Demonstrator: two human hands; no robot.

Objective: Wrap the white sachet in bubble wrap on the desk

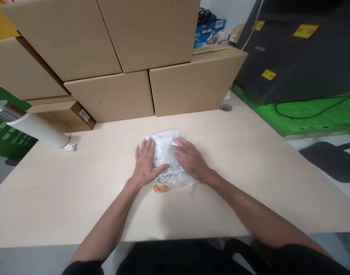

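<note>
A clear crinkled plastic bag [164, 152] lies flat in the middle of the pale wooden table [86, 191], with a white item inside and an orange bit showing at its near edge [160, 188]. My left hand [145, 162] rests flat on the bag's left side, fingers stretched out and thumb pointing right. My right hand [189, 158] lies flat on the bag's right side, fingers extended toward the middle. Both palms press down on the bag.
Several cardboard boxes [112, 95] are stacked along the table's far edge. A white roll with a metal end [34, 128] lies at the left, a crumpled paper scrap [70, 147] beside it. A black printer [300, 49] stands on a green surface at the right.
</note>
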